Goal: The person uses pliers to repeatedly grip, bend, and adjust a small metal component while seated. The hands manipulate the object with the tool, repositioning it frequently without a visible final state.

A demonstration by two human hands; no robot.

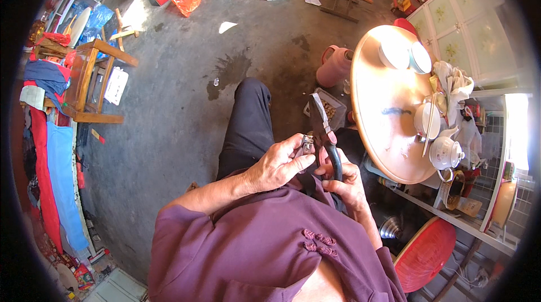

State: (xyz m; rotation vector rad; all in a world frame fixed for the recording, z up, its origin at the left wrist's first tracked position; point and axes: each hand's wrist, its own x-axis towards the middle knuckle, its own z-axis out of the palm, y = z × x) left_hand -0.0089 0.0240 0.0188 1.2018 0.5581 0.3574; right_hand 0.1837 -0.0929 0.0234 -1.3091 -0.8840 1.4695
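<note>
A pink jug [335, 67] and a pale basket [338, 109] of small items stand beyond the hands, the basket partly hidden by the scissors [329, 136], while a white teapot [445, 152] sits to the right. The left hand [276, 165] pinches a small metal piece [306, 144] just beside the scissors, whose black handle the right hand [345, 180] grips, above the person's lap. A round table [389, 143] bears the teapot, over a grey, damp-patched concrete floor [163, 99].

Rnd tan tbl [386, 141] w/ wht bowls [393, 55], teapot [444, 152]
</note>
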